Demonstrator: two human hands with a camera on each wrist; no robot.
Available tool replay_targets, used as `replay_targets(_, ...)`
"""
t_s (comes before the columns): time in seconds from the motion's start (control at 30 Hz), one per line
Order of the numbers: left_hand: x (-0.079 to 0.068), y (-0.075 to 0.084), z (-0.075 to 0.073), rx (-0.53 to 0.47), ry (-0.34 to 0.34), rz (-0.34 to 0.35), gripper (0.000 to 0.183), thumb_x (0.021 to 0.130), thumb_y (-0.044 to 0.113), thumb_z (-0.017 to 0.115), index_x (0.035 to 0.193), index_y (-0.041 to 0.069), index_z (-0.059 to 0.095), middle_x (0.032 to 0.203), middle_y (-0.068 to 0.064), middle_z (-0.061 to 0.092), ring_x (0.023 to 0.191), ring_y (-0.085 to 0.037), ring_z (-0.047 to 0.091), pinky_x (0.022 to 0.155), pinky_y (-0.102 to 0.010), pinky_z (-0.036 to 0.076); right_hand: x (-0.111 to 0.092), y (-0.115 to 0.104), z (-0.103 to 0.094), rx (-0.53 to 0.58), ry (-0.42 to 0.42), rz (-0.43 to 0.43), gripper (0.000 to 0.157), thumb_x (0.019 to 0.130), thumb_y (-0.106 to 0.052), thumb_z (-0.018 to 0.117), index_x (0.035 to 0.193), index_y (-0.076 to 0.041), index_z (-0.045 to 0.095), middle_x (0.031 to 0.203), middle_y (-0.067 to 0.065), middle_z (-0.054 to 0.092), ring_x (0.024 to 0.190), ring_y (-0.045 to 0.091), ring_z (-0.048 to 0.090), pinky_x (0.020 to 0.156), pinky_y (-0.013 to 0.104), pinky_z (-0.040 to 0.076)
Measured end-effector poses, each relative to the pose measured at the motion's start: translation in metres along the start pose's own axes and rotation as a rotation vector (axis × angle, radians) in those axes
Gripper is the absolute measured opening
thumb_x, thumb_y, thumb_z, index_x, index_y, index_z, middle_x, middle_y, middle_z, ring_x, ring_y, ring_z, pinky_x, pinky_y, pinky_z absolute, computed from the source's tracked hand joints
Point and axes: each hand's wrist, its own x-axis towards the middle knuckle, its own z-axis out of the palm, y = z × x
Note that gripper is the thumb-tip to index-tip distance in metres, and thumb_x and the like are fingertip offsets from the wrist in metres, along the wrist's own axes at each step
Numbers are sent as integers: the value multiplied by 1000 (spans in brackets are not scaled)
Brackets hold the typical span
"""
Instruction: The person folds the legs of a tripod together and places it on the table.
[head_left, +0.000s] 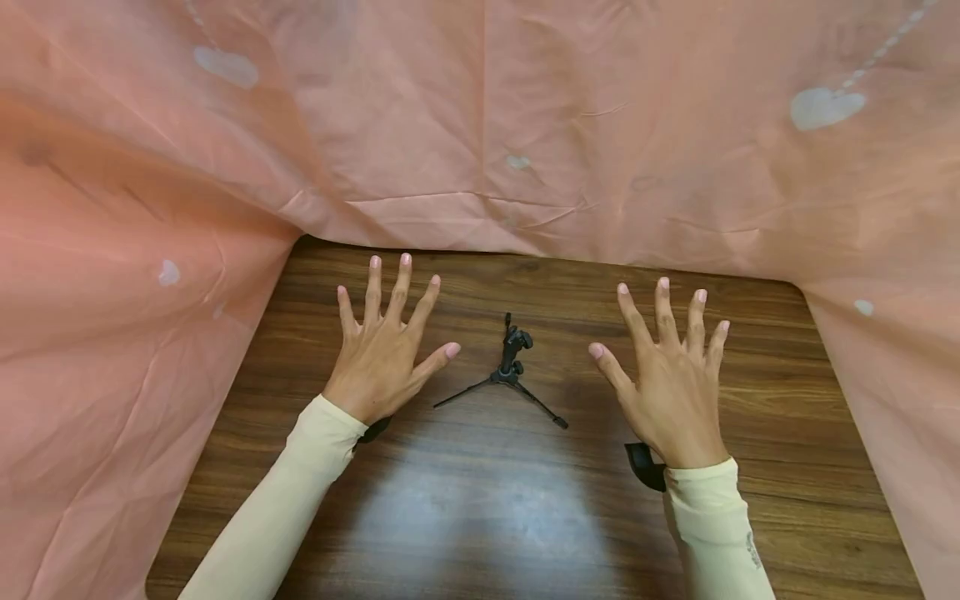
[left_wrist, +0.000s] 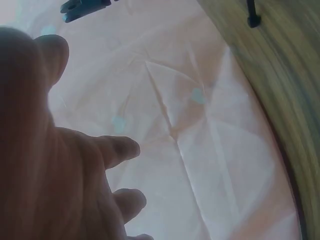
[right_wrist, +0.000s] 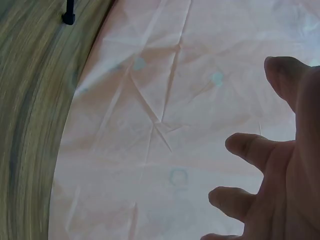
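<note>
A small black tripod [head_left: 510,358] stands on the wooden table with its legs spread, between the two hands in the head view. To its left is my left hand [head_left: 382,358], palm down with fingers straight and spread, holding nothing. My right hand [head_left: 675,392] is on the other side, farther from the tripod, its fingers fanned out and nothing in them. Both wrist views show bare fingers against the pink cloth. One leg's foot [left_wrist: 254,21] shows at the top of the left wrist view, and a leg's foot [right_wrist: 68,18] at the top of the right wrist view.
Pink cloth [head_left: 480,125] with pale hearts hangs along the back and both sides of the brown wooden table [head_left: 480,517]. A black strap piece [head_left: 645,467] sits at the right wrist. Light reflects off the table's near part.
</note>
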Motion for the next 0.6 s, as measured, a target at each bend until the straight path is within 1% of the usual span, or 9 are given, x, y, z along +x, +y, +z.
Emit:
replay_targets(0.1, 1, 0, 3, -9, 1, 4, 85, 104, 75, 38, 172, 32, 10, 180, -11, -7, 162, -37, -27, 120, -83, -4, 0, -2, 1, 14, 3, -10, 77, 105, -66, 51, 170, -42, 17, 179, 12, 11, 164, 48, -4, 127, 73, -8)
replay_targets(0.3, 1, -3, 13, -32, -20, 0, 83, 104, 76, 38, 171, 32, 16, 180, -11, -1, 165, -39, -18, 122, -82, -1, 2, -9, 7, 57, 8, -73, 77, 103, -64, 57, 169, -40, 24, 176, 15, 25, 166, 42, 5, 130, 70, -2)
replay_targets(0.43, 2, -5, 21, -49, -22, 2, 80, 104, 75, 39, 170, 35, 21, 180, -12, 8, 166, -44, -5, 121, -84, 3, 4, -12, 11, 95, 45, -127, 76, 101, -58, 65, 167, -39, 32, 172, 15, 34, 166, 38, 14, 131, 68, 4)
replay_targets(0.6, 2, -6, 31, -63, -32, -2, 77, 103, 75, 42, 169, 37, 27, 178, -14, 19, 164, -48, 11, 119, -85, 9, 6, -15, 14, 150, 73, -177, 75, 98, -52, 72, 164, -36, 40, 169, 16, 41, 165, 37, 22, 130, 68, 8)
